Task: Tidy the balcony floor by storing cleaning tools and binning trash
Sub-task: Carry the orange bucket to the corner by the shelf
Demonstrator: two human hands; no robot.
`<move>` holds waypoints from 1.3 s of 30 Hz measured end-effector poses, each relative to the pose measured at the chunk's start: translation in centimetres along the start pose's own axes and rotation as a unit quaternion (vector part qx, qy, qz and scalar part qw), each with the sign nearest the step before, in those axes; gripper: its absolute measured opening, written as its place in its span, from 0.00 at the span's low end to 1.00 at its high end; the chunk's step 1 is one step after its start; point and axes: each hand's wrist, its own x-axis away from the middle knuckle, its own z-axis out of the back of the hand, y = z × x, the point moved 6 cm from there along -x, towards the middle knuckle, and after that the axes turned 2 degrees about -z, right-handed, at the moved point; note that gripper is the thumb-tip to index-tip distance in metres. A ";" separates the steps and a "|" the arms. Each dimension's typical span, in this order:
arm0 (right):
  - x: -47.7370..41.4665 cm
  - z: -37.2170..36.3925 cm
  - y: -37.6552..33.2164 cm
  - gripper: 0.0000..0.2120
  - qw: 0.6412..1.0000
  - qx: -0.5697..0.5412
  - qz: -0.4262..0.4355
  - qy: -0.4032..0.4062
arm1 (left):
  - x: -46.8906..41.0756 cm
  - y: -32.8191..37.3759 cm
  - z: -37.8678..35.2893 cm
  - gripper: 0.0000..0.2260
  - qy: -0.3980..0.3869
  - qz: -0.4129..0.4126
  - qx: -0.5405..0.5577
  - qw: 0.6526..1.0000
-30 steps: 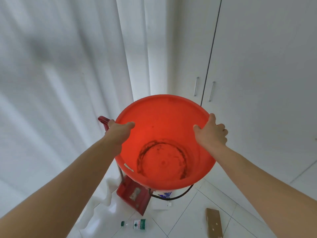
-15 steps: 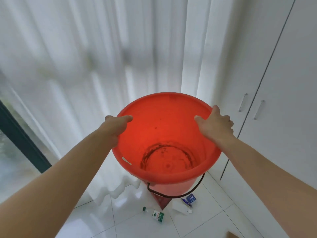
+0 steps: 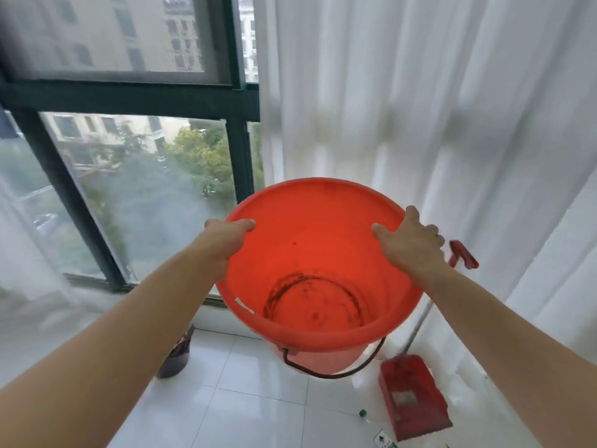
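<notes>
Head view, bucket (image 3: 316, 247): empty, held above the floor (image 3: 245, 409), facing the window (image 3: 145, 176).
Fingers: left hand (image 3: 226, 237) and right hand (image 3: 410, 244) both curl over its rim.
Change: view swings from cabinets to window; bucket likely heading to storage.
Pending: dustpan (image 3: 412, 396), bottle (image 3: 381, 440) on floor.

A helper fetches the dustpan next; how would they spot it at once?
Find the white curtain right of the window. At its foot, on the tiled floor, sits the red dustpan. Unlike the bottle beside it, it has a long handle rising to a red grip.
</notes>
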 end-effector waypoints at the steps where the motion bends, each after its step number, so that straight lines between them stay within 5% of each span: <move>1: 0.4 -1.3 -2.1 0.34 1.000 -0.003 0.015 -0.010 | -0.4 -0.2 2.4 0.27 0.016 0.000 0.003 1.000; 9: 5.2 -13.1 -18.3 0.33 0.988 -0.019 0.125 -0.094 | -2.5 -2.8 21.8 0.26 0.128 0.011 0.068 0.989; 19: 11.7 -23.5 -31.5 0.32 0.961 -0.018 0.211 -0.176 | -1.8 -7.2 37.8 0.28 0.249 0.037 0.107 0.962; 25: 14.2 -28.9 -37.2 0.33 0.933 -0.008 0.276 -0.231 | -1.5 -10.5 43.5 0.32 0.306 0.062 0.141 0.939; 31: 15.7 -33.7 -42.9 0.32 0.903 -0.001 0.325 -0.282 | -1.0 -12.2 47.2 0.22 0.382 0.086 0.152 0.907; 39: 18.3 -38.4 -49.5 0.31 0.858 -0.005 0.402 -0.320 | 0.3 -13.3 51.1 0.21 0.492 0.086 0.176 0.849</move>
